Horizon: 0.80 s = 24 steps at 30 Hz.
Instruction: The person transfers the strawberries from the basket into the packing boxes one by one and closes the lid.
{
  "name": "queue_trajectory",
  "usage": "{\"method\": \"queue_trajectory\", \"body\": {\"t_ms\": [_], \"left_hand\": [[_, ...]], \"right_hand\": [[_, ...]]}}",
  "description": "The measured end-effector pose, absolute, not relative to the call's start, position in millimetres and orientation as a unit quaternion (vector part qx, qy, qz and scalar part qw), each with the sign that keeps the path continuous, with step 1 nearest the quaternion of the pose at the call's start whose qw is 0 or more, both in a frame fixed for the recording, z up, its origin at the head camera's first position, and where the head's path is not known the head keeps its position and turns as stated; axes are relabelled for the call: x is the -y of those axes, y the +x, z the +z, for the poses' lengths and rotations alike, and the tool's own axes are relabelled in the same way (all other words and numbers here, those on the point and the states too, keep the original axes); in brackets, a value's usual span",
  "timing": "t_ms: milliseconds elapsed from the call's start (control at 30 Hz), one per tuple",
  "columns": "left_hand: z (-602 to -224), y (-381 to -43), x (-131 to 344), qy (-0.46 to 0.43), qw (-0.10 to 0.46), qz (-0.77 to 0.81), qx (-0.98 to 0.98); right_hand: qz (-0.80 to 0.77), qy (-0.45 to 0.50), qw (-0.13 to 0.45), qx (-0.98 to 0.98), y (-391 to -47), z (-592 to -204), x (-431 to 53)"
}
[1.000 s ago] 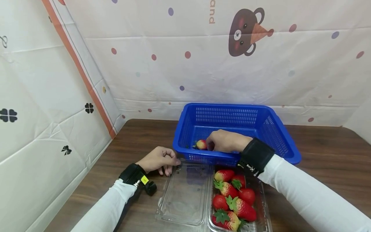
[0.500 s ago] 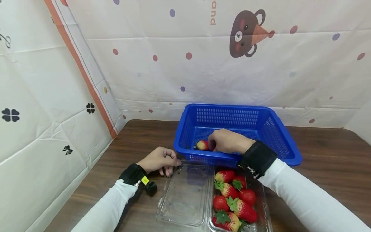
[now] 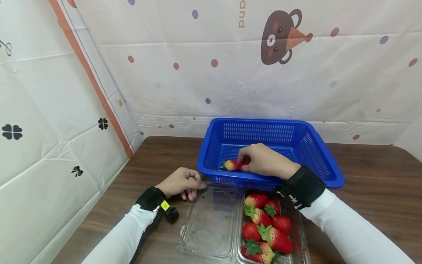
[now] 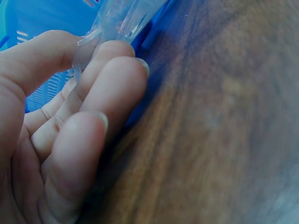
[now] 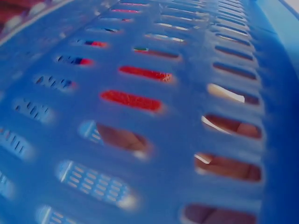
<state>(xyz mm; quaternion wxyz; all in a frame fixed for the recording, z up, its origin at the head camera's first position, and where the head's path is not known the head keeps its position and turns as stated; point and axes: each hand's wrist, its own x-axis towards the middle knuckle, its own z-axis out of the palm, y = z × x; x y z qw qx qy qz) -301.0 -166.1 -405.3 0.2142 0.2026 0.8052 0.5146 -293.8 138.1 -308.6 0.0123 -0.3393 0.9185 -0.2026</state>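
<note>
In the head view my right hand (image 3: 265, 160) is inside the blue plastic basket (image 3: 260, 123), near its front wall. Its thumb and fingers pinch a red strawberry (image 3: 244, 162), partly covered by the hand. Just left of it lies another strawberry (image 3: 230, 165) with a pale top. The right wrist view looks through the slotted basket wall (image 5: 182, 121), with red fruit showing in the slots. My left hand (image 3: 182, 182) pinches the far left corner of the clear lid (image 3: 211, 223); the left wrist view shows thumb and finger on the thin plastic (image 4: 117, 23).
A clear clamshell tray (image 3: 299, 234), hinged to the lid, holds several strawberries (image 3: 277, 238) in front of the basket. Everything stands on a dark wood table (image 3: 158, 154). A printed cloth (image 3: 165, 84) hangs behind and to the left.
My right hand has shifted slightly to the right and up within the basket, bringing the strawberry in its fingers into view. The left hand stays on the lid corner.
</note>
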Motion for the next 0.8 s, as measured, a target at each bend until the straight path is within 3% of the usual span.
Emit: {"method": "queue_trajectory", "body": {"t_ms": [800], "left_hand": [[-407.4, -303.6, 166.1, 0.205, 0.215, 0.516, -0.803]], "right_hand": [[-0.235, -0.307, -0.018, -0.922, -287.7, -313.8, -145.2]]}}
